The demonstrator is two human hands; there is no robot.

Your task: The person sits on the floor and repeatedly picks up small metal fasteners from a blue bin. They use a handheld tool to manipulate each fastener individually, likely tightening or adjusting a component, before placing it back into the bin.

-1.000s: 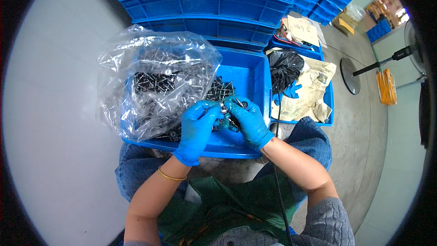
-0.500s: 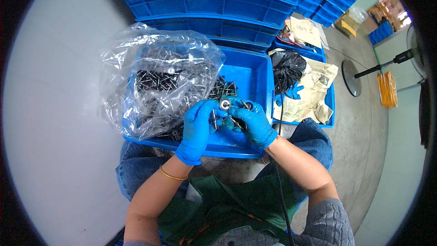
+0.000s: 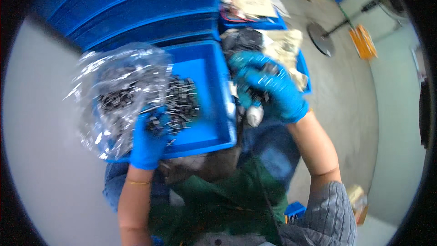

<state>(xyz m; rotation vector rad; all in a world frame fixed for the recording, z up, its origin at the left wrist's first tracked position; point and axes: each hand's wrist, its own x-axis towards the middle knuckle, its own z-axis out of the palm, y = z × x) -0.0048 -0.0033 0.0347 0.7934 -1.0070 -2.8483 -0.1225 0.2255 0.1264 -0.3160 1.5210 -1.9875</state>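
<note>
Near the bag's lower edge, my left hand, in a blue glove, curls over small dark parts; its fingertips are partly hidden. My right hand, also gloved and smeared by motion, is held to the right of the blue crate. Its bent fingers are around several small dark parts, whose exact kind is blurred. A pile of thin dark pin-like metal parts lies in the crate. More of them show in the clear plastic bag on the crate's left side.
Stacked blue crates rise behind. Beyond my right hand are a black plastic bag and brown paper in another crate. A fan stand is at the far right. A pale blurred thing shows below my right hand.
My hands have parted: the left moved left to the bag, the right swung up and right, out past the crate. The view has turned, shifting the crate left and exposing more of the pile.
</note>
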